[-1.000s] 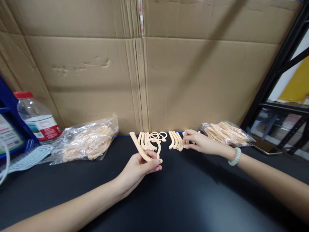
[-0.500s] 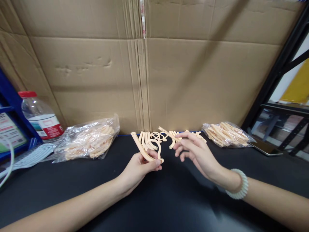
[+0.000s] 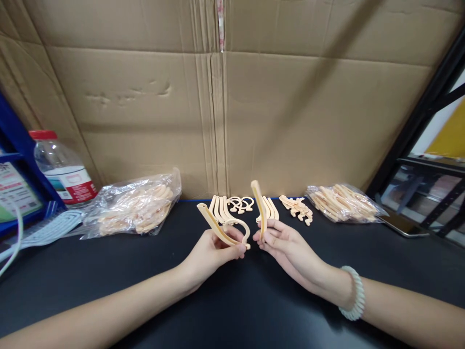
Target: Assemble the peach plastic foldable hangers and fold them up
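Observation:
Pinched in my left hand (image 3: 203, 254) are a beige plastic hanger arm (image 3: 210, 220), slanting up to the left, and a curved hanger hook (image 3: 244, 226). The two meet at my fingertips; how they join is hidden. My right hand (image 3: 292, 249) grips a second hanger arm (image 3: 257, 198) by its lower end, upright and a small gap away from the first. Behind my hands lie a left row of arms (image 3: 220, 208), several loose hooks (image 3: 241, 203), a right row of arms (image 3: 270, 207) and a pile of small beige pieces (image 3: 297, 208).
A clear bag of beige parts (image 3: 134, 208) lies on the left, another bag (image 3: 343, 201) on the right beside a phone (image 3: 403, 225). At far left are a red-capped bottle (image 3: 65, 169) and a hairbrush (image 3: 54, 228). Cardboard (image 3: 145, 97) walls the back of the black table (image 3: 225, 300).
My right hand has come down and closer to the left one, and its hanger arm has turned from slanted to upright. The left hand keeps its arm and hook, slightly lower.

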Action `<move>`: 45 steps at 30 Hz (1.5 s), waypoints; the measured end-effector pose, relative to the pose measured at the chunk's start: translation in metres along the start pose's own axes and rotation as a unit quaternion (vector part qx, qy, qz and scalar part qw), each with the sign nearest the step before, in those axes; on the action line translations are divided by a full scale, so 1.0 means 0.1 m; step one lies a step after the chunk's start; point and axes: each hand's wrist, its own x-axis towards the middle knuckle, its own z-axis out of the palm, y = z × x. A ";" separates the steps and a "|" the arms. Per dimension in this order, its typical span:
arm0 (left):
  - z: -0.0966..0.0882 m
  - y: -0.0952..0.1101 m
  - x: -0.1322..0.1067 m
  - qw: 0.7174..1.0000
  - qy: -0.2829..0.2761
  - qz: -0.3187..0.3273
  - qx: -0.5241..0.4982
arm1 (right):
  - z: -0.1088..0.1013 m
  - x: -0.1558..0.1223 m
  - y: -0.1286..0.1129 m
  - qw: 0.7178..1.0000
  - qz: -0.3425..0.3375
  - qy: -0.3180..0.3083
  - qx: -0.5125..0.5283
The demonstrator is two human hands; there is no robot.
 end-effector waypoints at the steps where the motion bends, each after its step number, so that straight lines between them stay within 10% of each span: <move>1: 0.00 0.00 0.00 1.000 -0.003 0.002 0.006 | 0.00 0.00 0.00 1.000 -0.003 -0.007 -0.006; 45: 0.03 0.08 -0.02 0.999 -0.044 -0.016 0.000 | 0.03 -0.01 0.03 0.988 -0.016 -0.064 -0.143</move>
